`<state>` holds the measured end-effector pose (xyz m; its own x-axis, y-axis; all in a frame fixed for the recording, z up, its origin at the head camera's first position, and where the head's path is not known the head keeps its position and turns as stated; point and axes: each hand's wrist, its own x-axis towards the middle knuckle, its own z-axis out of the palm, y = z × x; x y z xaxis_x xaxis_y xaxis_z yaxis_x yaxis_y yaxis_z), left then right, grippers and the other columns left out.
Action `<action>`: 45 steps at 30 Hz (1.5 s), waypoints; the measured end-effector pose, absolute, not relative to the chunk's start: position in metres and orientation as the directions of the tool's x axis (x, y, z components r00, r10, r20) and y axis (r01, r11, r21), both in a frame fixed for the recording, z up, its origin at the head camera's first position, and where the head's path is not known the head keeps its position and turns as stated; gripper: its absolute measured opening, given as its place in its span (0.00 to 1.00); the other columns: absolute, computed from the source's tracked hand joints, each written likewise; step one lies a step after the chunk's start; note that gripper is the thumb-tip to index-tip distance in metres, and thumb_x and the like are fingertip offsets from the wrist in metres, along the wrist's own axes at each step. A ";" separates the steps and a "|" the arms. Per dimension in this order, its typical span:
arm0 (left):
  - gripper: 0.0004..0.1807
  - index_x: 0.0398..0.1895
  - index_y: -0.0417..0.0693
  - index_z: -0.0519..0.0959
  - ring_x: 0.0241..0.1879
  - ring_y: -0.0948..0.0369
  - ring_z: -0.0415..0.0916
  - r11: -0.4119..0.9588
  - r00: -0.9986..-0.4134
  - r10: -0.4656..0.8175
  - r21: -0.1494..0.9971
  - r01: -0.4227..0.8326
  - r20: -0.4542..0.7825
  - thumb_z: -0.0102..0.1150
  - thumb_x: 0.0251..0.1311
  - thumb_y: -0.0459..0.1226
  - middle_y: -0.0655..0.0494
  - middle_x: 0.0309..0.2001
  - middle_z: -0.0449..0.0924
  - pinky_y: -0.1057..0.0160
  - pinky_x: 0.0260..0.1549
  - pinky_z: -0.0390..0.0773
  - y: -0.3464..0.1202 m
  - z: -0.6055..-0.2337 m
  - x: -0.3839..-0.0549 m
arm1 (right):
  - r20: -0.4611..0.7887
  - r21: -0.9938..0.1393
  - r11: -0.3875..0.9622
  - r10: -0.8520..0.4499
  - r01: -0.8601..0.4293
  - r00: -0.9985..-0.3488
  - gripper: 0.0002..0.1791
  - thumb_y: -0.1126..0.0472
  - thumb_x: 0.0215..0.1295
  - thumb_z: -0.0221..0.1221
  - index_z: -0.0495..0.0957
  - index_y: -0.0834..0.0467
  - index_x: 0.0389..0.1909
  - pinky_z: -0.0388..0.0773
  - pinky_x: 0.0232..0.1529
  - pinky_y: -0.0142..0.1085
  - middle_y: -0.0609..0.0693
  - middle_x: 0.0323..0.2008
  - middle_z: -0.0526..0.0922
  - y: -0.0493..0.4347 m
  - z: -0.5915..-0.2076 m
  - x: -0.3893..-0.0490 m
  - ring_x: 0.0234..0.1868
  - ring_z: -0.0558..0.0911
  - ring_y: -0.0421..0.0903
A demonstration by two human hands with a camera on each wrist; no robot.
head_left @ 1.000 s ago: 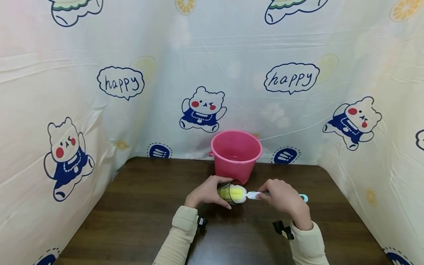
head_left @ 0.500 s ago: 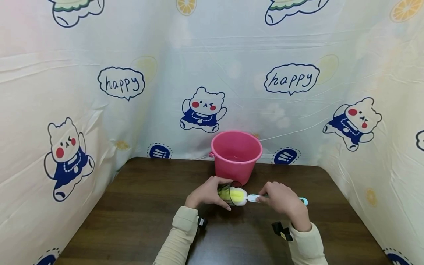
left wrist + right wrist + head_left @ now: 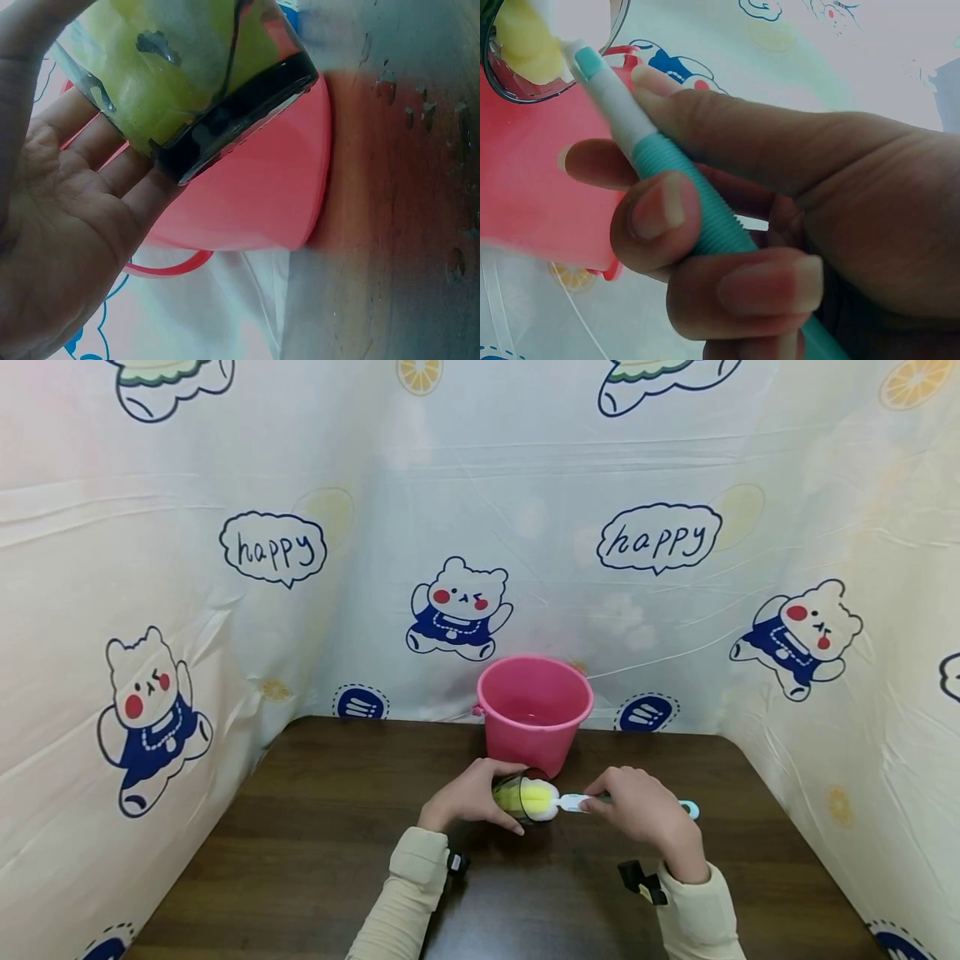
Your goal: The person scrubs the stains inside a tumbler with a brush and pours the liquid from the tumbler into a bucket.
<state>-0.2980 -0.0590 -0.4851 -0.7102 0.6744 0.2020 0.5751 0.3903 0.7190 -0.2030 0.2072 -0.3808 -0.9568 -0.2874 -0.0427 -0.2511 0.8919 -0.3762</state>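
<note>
Two hands are in view: the left hand (image 3: 468, 797) and the right hand (image 3: 648, 814). With them come two sleeves — a left sleeve (image 3: 401, 893) and a right sleeve (image 3: 701, 910) — and two black wrist devices, the left device (image 3: 457, 862) and the right device (image 3: 641, 882).

There is one glass (image 3: 506, 797), one brush (image 3: 574, 802) and one pink bucket (image 3: 535, 747), all at one bench (image 3: 337, 810).

The curtain (image 3: 510, 477) shows three whole bears: a left bear (image 3: 153, 727), a middle bear (image 3: 457, 610) and a right bear (image 3: 798, 639). Two full "happy" bubbles are printed there, the left bubble (image 3: 273, 548) and the right bubble (image 3: 660, 537), plus two far blue badges, the left badge (image 3: 361, 702) and the right badge (image 3: 647, 712).
</note>
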 end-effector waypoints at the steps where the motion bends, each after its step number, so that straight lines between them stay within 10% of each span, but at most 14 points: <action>1: 0.48 0.68 0.53 0.76 0.60 0.67 0.74 0.392 -0.712 0.674 0.721 0.572 0.199 0.87 0.37 0.44 0.65 0.62 0.79 0.61 0.61 0.76 -0.059 -0.485 -0.298 | -0.044 -0.376 0.894 -0.281 -0.244 -0.959 0.07 0.56 0.64 0.69 0.91 0.52 0.40 0.72 0.29 0.37 0.42 0.33 0.86 0.207 -0.381 -0.203 0.27 0.73 0.42; 45: 0.46 0.67 0.54 0.76 0.60 0.65 0.74 0.385 -0.704 0.683 0.724 0.573 0.193 0.86 0.39 0.45 0.65 0.62 0.79 0.60 0.60 0.78 -0.058 -0.487 -0.298 | -0.075 -0.375 0.901 -0.263 -0.217 -0.962 0.06 0.57 0.61 0.71 0.92 0.52 0.38 0.72 0.27 0.37 0.41 0.31 0.86 0.206 -0.382 -0.201 0.26 0.74 0.41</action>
